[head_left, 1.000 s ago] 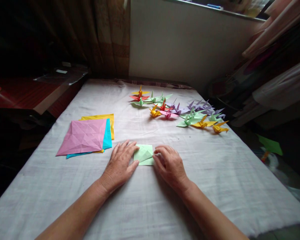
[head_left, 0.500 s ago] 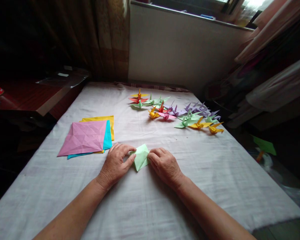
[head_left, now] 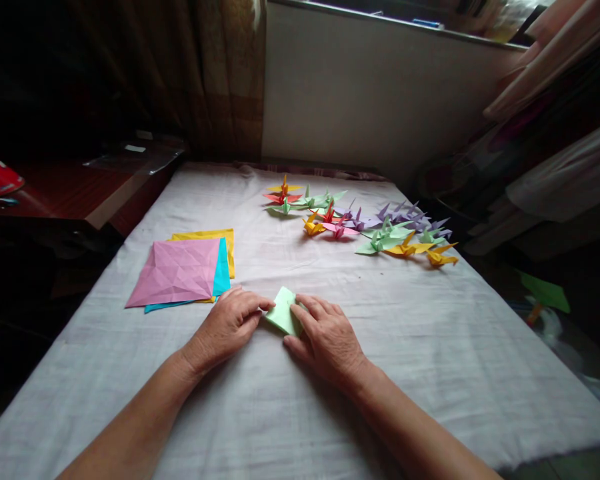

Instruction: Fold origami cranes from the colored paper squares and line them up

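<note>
A piece of light green origami paper (head_left: 283,312), folded into a small flat shape, lies on the cloth-covered table between my hands. My left hand (head_left: 231,321) is closed at its left corner, with the fingertips on the edge. From the right, my right hand (head_left: 327,335) holds the paper down, its fingers curled over that side and its thumb by the lower edge. The right part of the paper is hidden under these fingers. Left of my left hand is a stack of creased sheets, with a pink sheet (head_left: 183,267) over a blue sheet (head_left: 222,270) and a yellow one.
Several folded paper cranes stand at the table's back right, among them an orange crane (head_left: 441,256) and a pink crane (head_left: 339,229). A wooden desk (head_left: 105,200) adjoins on the left. Clothes (head_left: 570,177) hang at the right, and a white cloth (head_left: 220,413) covers the table.
My right hand has moved over the green paper, with its thumb now apart near the lower edge. The paper lies turned differently. My left thumb has come off its top. The view has shifted slightly.
</note>
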Demonstrator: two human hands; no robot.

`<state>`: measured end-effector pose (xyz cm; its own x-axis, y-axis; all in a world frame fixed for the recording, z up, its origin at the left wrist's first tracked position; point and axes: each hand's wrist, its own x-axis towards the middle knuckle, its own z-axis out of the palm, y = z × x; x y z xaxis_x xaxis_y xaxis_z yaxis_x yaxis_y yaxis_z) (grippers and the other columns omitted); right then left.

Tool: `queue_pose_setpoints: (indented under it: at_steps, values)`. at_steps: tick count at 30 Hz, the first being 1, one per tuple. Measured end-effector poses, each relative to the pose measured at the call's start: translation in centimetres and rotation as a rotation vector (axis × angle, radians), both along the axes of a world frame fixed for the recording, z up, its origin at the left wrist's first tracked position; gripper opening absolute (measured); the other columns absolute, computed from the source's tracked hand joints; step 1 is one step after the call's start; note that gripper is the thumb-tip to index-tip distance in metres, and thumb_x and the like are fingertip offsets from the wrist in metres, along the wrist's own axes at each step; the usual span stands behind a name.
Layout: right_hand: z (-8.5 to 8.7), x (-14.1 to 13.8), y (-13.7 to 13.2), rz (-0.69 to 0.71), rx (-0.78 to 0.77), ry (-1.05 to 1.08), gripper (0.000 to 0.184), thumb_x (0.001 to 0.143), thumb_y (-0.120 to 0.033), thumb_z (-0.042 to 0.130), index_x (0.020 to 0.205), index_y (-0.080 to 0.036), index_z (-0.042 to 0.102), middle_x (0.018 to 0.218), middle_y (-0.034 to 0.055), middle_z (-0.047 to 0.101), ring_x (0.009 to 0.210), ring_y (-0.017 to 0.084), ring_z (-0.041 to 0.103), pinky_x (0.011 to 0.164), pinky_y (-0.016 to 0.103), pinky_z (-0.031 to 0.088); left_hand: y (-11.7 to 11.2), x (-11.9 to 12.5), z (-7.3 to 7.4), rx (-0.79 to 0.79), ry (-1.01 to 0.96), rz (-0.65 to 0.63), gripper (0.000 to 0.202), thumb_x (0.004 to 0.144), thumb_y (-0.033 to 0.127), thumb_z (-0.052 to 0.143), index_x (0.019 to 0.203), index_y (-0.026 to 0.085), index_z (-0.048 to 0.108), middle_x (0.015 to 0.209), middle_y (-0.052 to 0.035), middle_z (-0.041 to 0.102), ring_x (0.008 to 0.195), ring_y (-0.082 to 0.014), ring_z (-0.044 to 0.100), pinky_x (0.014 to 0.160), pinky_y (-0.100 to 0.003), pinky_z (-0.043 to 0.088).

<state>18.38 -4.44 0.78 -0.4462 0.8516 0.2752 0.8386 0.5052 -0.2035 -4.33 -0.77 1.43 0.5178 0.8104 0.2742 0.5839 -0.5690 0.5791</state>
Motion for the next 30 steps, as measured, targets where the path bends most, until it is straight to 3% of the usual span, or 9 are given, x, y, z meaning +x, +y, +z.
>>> queue_pose_setpoints:
  at_steps: [5, 8, 11, 15, 19, 23, 27, 30]
  values:
    - [0.2, 1.7, 1.8, 0.186, 0.057, -0.066, 0.018, 0.089, -0.023, 0.061, 0.106, -0.022, 0.068, 0.117, 0.0106, 0.069, 0.102, 0.025, 0.064, 0.084, 0.038, 0.053, -0.1, 0.3, -0.3, 0.036, 0.016, -0.049, 0.025, 0.087, 0.012, 0.053, 0.1, 0.024, 0.069, 0.092, -0.0012, 0.074, 0.087, -0.0182, 0.066, 0.093, -0.04, 0.046]
    - [0.0, 2.8, 2.3, 0.236, 0.085, -0.013, 0.02, 0.093, -0.017, 0.054, 0.104, -0.023, 0.069, 0.109, 0.0086, 0.072, 0.097, 0.02, 0.067, 0.085, 0.034, 0.054, -0.4, 0.8, -0.5, 0.119, 0.044, -0.019, 0.024, 0.088, 0.017, 0.058, 0.107, 0.026, 0.07, 0.103, -0.005, 0.07, 0.097, -0.0209, 0.063, 0.088, -0.038, 0.048]
    - [-0.4, 3.2, 1.9, 0.246, 0.107, 0.062, 0.022, 0.093, -0.015, 0.054, 0.107, -0.023, 0.069, 0.109, 0.0085, 0.072, 0.101, 0.02, 0.067, 0.088, 0.034, 0.054, -0.7, 1.5, -0.4, 0.213, 0.078, -0.027, 0.02, 0.091, 0.025, 0.058, 0.106, 0.028, 0.071, 0.114, -0.0066, 0.067, 0.106, -0.0228, 0.06, 0.093, -0.04, 0.047]
    - [-0.6, 2.8, 1.0, 0.208, 0.13, 0.15, 0.02, 0.093, -0.015, 0.054, 0.106, -0.021, 0.067, 0.11, 0.0098, 0.072, 0.105, 0.022, 0.067, 0.091, 0.037, 0.054, -0.8, 2.1, -0.2, 0.271, 0.097, -0.099, 0.017, 0.095, 0.027, 0.055, 0.097, 0.026, 0.072, 0.102, -0.004, 0.072, 0.097, -0.0203, 0.063, 0.095, -0.041, 0.044]
    - [-0.8, 2.1, 0.6, 0.135, 0.109, 0.222, 0.015, 0.094, -0.019, 0.051, 0.099, -0.02, 0.066, 0.107, 0.0091, 0.072, 0.102, 0.022, 0.066, 0.091, 0.038, 0.054, -0.9, 2.3, -0.2, 0.204, 0.105, -0.124, 0.017, 0.095, 0.028, 0.054, 0.094, 0.024, 0.07, 0.094, -0.0027, 0.073, 0.09, -0.019, 0.063, 0.092, -0.038, 0.044]
    - [-1.2, 1.8, 0.6, 0.048, 0.065, 0.31, 0.013, 0.093, -0.022, 0.053, 0.089, -0.022, 0.065, 0.099, 0.0066, 0.072, 0.091, 0.021, 0.065, 0.083, 0.036, 0.052, -0.8, 2.5, -0.3, 0.156, 0.091, -0.006, 0.016, 0.093, 0.03, 0.055, 0.089, 0.022, 0.069, 0.093, -0.0042, 0.071, 0.091, -0.0212, 0.061, 0.086, -0.037, 0.046]
    - [-1.4, 1.6, 0.6, -0.062, 0.003, 0.361, 0.008, 0.089, -0.024, 0.057, 0.092, -0.022, 0.065, 0.085, 0.0053, 0.07, 0.08, 0.021, 0.062, 0.074, 0.033, 0.049, -0.7, 3.0, -0.7, 0.121, 0.109, 0.109, 0.013, 0.092, 0.029, 0.056, 0.088, 0.02, 0.065, 0.087, -0.0046, 0.069, 0.085, -0.0216, 0.061, 0.082, -0.036, 0.046]
    - [-1.4, 1.4, 0.6, -0.103, -0.023, 0.356, 0.011, 0.088, -0.023, 0.058, 0.094, -0.023, 0.068, 0.085, 0.0052, 0.069, 0.08, 0.021, 0.061, 0.073, 0.032, 0.048, -0.7, 3.3, -1.0, 0.124, 0.12, 0.17, 0.01, 0.09, 0.028, 0.06, 0.095, 0.021, 0.063, 0.086, -0.0038, 0.068, 0.083, -0.0215, 0.061, 0.079, -0.036, 0.047]
